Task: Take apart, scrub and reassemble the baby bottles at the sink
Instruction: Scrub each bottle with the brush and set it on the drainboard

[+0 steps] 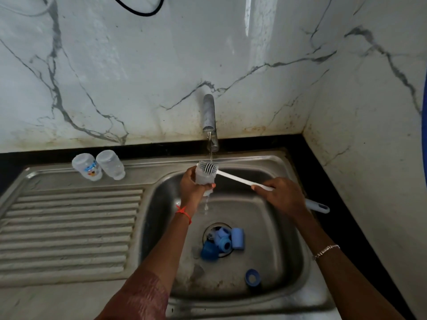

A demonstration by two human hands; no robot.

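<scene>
A: Main item, where?
B: Clear plastic baby bottle body (204,180), upright, held above the stainless steel sink basin (265,227), mouth up under the tap.
A: Hands?
B: Left hand (193,189) is wrapped round the bottle, fingers curled on its side. Right hand (285,197) grips the handle of the white long-handled bottle brush (240,180), fingers closed round it, and the grey handle end sticks out behind the hand.
A: Brush head?
B: Grey bristles at the bottle mouth. Can't tell how far inside.
A: Water?
B: A thin stream (210,150) runs from the chrome faucet (209,116) onto the brush head, and drips fall below the bottle.
A: In the basin?
B: A cluster of blue bottle parts (225,243) sits on the drain: pale blue caps, a ring and a dark blue cap, all touching. A lone blue screw ring (252,277) lies apart, nearer the front wall.
A: Other bottles?
B: Two clear bottle bodies stand on the sink's back ledge at left, side by side, one with a cartoon print (87,167) and one plain (111,165).
A: Surroundings?
B: Ribbed steel drainboard (69,227) at left, black tabletop (323,179) round the sink, white veined marble wall (138,77). There's a red thread (183,212) on the left wrist and a metal bracelet (325,251) on the right.
</scene>
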